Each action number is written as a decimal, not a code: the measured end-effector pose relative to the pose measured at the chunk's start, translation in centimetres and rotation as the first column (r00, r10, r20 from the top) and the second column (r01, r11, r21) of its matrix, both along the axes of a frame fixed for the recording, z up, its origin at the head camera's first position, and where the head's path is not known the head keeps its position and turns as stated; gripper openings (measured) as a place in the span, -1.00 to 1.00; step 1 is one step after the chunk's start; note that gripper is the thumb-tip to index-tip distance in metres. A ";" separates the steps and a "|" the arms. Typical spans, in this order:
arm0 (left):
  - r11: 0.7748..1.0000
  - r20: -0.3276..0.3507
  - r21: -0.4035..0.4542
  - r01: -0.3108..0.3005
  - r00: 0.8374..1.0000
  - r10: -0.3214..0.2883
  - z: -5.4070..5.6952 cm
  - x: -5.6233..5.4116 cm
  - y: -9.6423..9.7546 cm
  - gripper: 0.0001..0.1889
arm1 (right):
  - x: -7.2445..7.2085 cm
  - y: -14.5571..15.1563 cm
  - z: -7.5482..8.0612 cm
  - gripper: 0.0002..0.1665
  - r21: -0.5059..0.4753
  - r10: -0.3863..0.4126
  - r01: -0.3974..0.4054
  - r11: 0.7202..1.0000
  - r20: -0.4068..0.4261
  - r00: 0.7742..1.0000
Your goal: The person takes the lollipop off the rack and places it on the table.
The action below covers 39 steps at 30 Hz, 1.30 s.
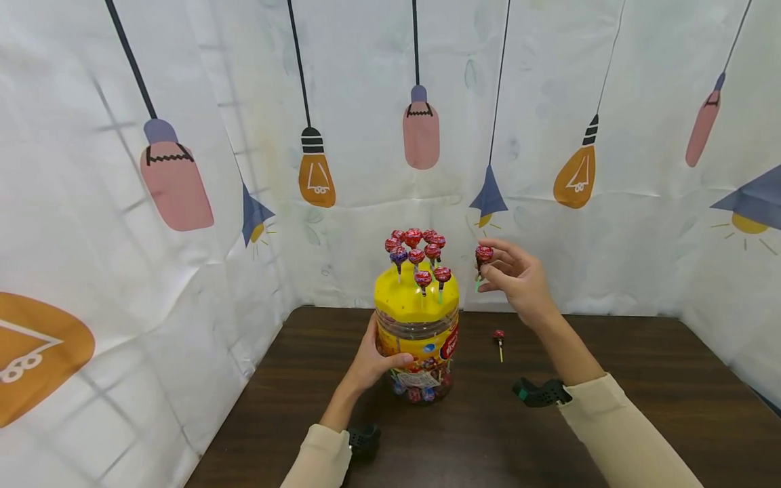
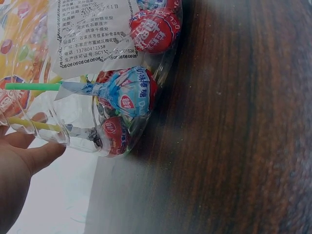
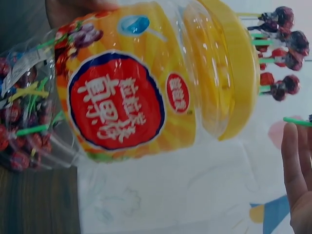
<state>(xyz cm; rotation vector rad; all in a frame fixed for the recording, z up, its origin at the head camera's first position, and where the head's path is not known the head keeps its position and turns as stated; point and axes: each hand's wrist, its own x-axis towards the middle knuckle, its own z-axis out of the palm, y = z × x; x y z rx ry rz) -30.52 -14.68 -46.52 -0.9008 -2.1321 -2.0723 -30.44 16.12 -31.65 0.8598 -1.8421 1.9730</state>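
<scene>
With the left hand (image 1: 371, 359) I grip the lollipop jar (image 1: 424, 349) on the tabletop (image 1: 488, 427); with the right hand (image 1: 515, 278) I pinch one lollipop (image 1: 484, 254), apart from the yellow lid (image 1: 399, 298). Probably this is the inserting step; next calls for aligning its stick (image 1: 478, 283) above the lid.

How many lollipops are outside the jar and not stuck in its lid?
2 in view: one lollipop held in the right hand, and a second lollipop lying on the table to the right of the jar. Any behind the jar would be hidden.

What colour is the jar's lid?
The lid is plain yellow; it shows best in the head view.
</scene>
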 end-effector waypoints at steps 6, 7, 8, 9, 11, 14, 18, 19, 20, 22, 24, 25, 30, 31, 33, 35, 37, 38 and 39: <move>1.000 0.003 0.006 0.004 1.000 -0.004 0.0 0.1 0.1 -0.01 | -0.2 1.3 -0.6 -0.50 0.007 0.013 -0.013 1.000 0.057 0.998; 1.000 0.004 0.007 0.005 1.000 -0.005 0.0 0.1 0.1 -0.01 | -0.2 1.5 -0.7 -0.51 0.011 0.008 -0.009 1.000 0.066 0.998; 1.000 0.003 0.007 0.006 1.000 -0.006 0.0 0.1 0.1 -0.01 | -0.2 1.6 -0.9 -0.52 0.014 0.003 -0.004 1.000 0.073 0.997; 1.000 0.004 0.007 0.007 1.000 -0.007 0.0 0.1 0.1 -0.01 | -0.3 1.8 -1.0 -0.52 0.018 -0.001 -0.001 1.000 0.079 0.997; 1.000 0.002 0.009 0.009 1.000 -0.009 0.0 0.1 0.1 -0.01 | -0.3 2.2 -1.4 -0.53 0.022 -0.003 0.001 1.000 0.093 0.996; 1.000 -0.004 0.008 0.010 1.000 -0.010 0.0 0.0 0.0 -0.01 | -0.4 2.8 -2.0 -0.53 0.024 0.003 -0.006 1.000 0.107 0.994; 1.000 -0.011 0.009 0.016 1.000 -0.016 0.0 0.0 0.0 -0.03 | -0.7 3.6 -3.0 -0.53 0.036 0.002 -0.006 0.999 0.117 0.993; 1.000 -0.012 0.009 0.016 1.000 -0.016 0.0 0.0 0.0 -0.03 | -0.8 3.8 -3.3 -0.53 0.040 0.001 -0.006 0.999 0.120 0.993; 1.000 -0.013 0.008 0.016 1.000 -0.016 0.0 0.0 0.0 -0.03 | -0.9 4.0 -3.5 -0.53 0.045 0.002 -0.008 0.999 0.123 0.992; 1.000 -0.012 0.008 0.015 1.000 -0.015 0.0 0.0 0.1 -0.03 | -1.1 4.5 -4.1 -0.54 0.052 0.001 -0.008 0.999 0.128 0.992; 1.000 -0.009 0.007 0.013 1.000 -0.013 0.1 0.0 0.1 -0.03 | -1.3 4.9 -4.7 -0.54 0.061 0.002 -0.010 0.998 0.135 0.991; 1.000 -0.008 0.006 0.014 1.000 -0.014 0.1 0.1 0.1 -0.03 | -1.5 5.2 -5.0 -0.54 0.062 0.006 -0.015 0.998 0.139 0.990; 1.000 -0.010 0.004 0.012 1.000 -0.012 0.1 0.0 0.0 -0.02 | -2.1 6.3 -6.4 -0.53 0.076 0.013 -0.026 0.997 0.170 0.985; 1.000 -0.010 0.003 0.012 1.000 -0.012 0.1 0.0 0.0 -0.02 | -2.2 6.6 -6.7 -0.53 0.082 0.010 -0.025 0.996 0.177 0.984; 1.000 -0.012 0.002 0.011 1.000 -0.011 0.0 -0.1 0.0 -0.02 | -2.5 7.0 -7.3 -0.53 0.102 -0.001 -0.019 0.995 0.190 0.982; 1.000 -0.014 0.002 0.010 1.000 -0.010 0.0 -0.1 0.0 -0.02 | -2.7 7.5 -7.9 -0.53 0.131 -0.015 -0.012 0.991 0.201 0.980; 1.000 -0.010 0.003 0.010 1.000 -0.010 -0.1 -0.1 0.0 -0.02 | -3.0 7.9 -8.6 -0.54 0.159 -0.026 -0.009 0.987 0.214 0.976; 1.000 -0.011 0.003 0.009 1.000 -0.009 -0.1 -0.1 0.0 -0.02 | -3.1 8.2 -9.0 -0.54 0.169 -0.027 -0.011 0.986 0.222 0.975; 1.000 -0.010 0.005 0.010 1.000 -0.010 -0.2 -0.1 0.0 -0.02 | -3.3 8.4 -9.4 -0.54 0.182 -0.032 -0.011 0.983 0.230 0.973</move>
